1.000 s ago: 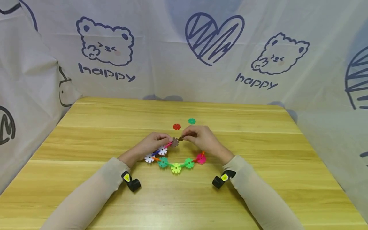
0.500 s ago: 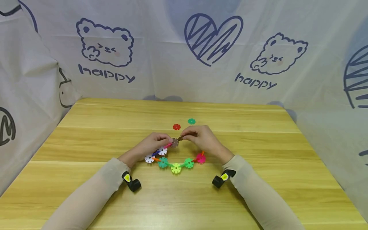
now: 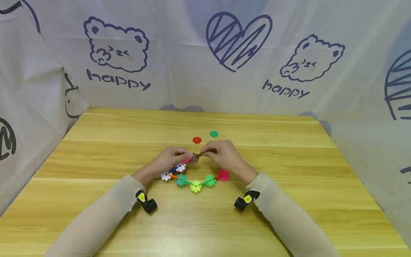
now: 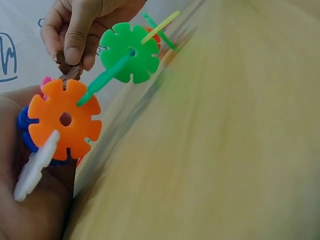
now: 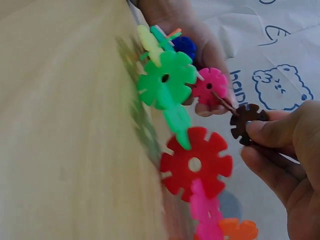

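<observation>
My left hand pinches the pink notched interlocking disc at one end of a chain. Joined to that is a greyish-brown disc, seen edge-on in the right wrist view. Between right thumb and fingers, my right hand pinches a dark brown disc, its notched edge right at the greyish-brown one. The chain curves back toward me through white, orange, teal, yellow, green and red discs, to a pink disc and an orange one near my right wrist.
Two loose discs, one red and one teal, lie beyond my hands on the wooden table. A white cloth with drawings hangs behind the table. Each sleeve cuff carries a small black camera.
My right hand has shifted slightly left, bringing the dark brown disc up against the greyish-brown one. The left hand and the loose discs have stayed about where they were.
</observation>
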Tool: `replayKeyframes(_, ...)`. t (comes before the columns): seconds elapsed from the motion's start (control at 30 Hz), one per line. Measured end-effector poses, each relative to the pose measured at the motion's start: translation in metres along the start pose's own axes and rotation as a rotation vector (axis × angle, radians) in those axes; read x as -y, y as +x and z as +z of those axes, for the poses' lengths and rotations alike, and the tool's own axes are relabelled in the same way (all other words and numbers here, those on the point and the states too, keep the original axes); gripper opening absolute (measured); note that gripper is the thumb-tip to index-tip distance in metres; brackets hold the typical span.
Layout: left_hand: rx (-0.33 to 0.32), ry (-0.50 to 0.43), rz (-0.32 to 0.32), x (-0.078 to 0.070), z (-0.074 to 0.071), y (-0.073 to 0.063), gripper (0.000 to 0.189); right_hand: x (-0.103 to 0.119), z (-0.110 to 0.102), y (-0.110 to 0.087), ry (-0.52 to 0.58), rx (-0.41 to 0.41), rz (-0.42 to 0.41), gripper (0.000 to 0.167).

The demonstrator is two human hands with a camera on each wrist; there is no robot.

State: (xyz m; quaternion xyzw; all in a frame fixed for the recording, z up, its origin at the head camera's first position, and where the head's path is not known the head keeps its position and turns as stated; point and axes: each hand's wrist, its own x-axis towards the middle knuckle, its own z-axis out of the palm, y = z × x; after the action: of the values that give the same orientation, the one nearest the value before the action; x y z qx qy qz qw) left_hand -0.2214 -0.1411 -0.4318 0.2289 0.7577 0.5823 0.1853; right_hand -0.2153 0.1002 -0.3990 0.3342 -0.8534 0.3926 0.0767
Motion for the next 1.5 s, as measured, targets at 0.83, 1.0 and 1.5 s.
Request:
replayKeyframes(0.83, 0.12, -0.105, -0.115, -0.006, -0.006, 0.006, 0.05, -0.002, -0.002, 0.003, 0.07, 0.095, 0.035, 0.01)
replayKeyframes(1.0, 0.056, 0.02, -0.051, -0.014, -0.002, 0.005, 0.041, 0.001, -0.002, 0.006, 0.061, 0.122, 0.034, 0.01)
replayKeyframes(1.5, -0.12, 0.6, 0.181, -0.033, 0.017, 0.001, 0.02, 0.003, -0.003, 0.01, 0.081, 0.137, 0.065, 0.01)
